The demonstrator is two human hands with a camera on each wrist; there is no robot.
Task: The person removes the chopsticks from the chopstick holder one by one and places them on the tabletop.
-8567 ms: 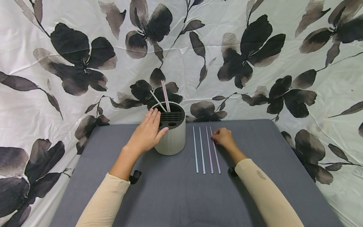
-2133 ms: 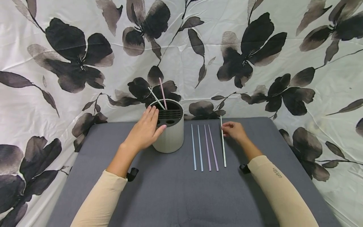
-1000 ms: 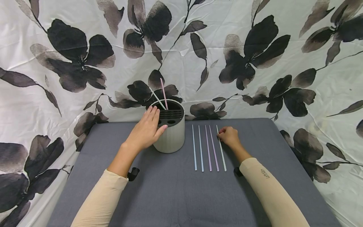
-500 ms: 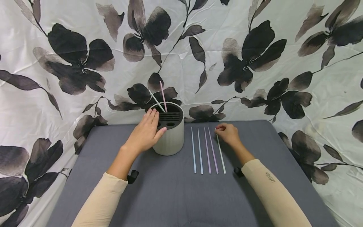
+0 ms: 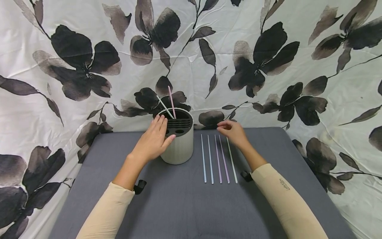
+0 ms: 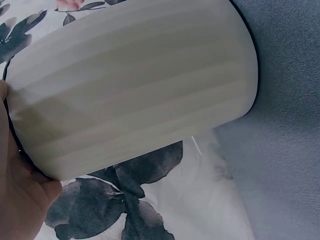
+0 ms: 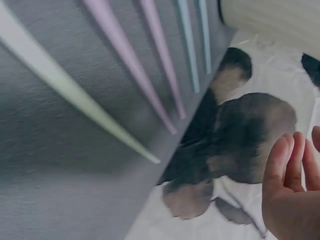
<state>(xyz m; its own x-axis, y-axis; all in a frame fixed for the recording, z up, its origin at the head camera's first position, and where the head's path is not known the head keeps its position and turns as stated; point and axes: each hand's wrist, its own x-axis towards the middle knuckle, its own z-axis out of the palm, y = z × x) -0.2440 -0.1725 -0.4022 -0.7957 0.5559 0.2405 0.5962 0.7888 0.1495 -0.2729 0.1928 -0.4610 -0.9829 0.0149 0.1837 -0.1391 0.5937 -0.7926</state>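
We see the left hand (image 5: pixel 150 141), fingers extended, resting on the rim of the pale holder (image 5: pixel 179 149); in its rear compartment lean 1 pink straw (image 5: pixel 171 102) and 1 whitish straw (image 5: pixel 165 107). Beside the holder on the grey table (image 5: pixel 179 205) we count, from left to right, 2 blue straws (image 5: pixel 203 158), 2 purple straws (image 5: pixel 218 159) and 1 pale green straw (image 5: pixel 232 160). The right hand (image 5: pixel 234 132), fingers loosely bent and holding nothing, hovers near their far ends.

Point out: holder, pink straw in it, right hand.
Holder (image 5: pixel 180 148): head view, front of its outer wall.
Pink straw (image 5: pixel 171 102): head view, middle of the part above the holder.
Right hand (image 5: pixel 234 133): head view, back of the hand.
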